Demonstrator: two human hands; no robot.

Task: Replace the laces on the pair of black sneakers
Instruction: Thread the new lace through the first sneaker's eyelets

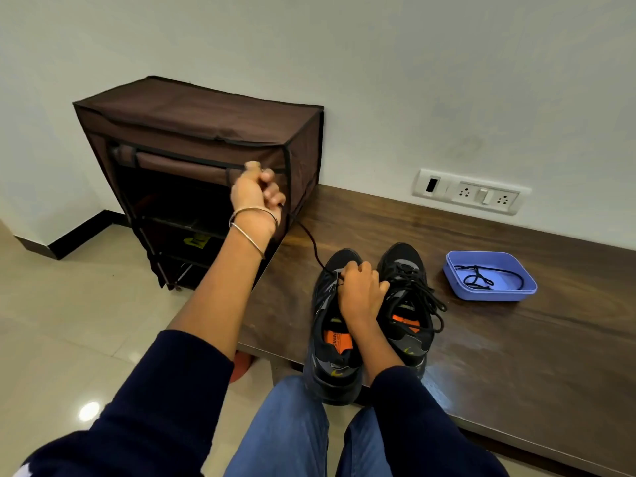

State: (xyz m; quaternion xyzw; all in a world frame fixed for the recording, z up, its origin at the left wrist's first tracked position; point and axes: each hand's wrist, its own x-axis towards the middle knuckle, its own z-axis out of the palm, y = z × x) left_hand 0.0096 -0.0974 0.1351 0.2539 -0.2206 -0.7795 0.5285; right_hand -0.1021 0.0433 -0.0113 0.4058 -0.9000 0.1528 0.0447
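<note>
Brown rack [206,132] at left, front open. Left hand [256,191] raised before it, fist gripping lace [311,241] pulled taut from left shoe [332,325]. Shoes side by side on bench [516,356], toes toward wall. Right hand [361,290] grips left shoe's tongue area. Right shoe [407,304] laced. Blue tray [490,280] at right holds coiled black lace [481,277].

Black sneakers [371,315] with orange insoles; black lace [311,241]; lilac tray [516,294]; brown wood-grain worktop [516,356]; brown rack [192,132].
</note>
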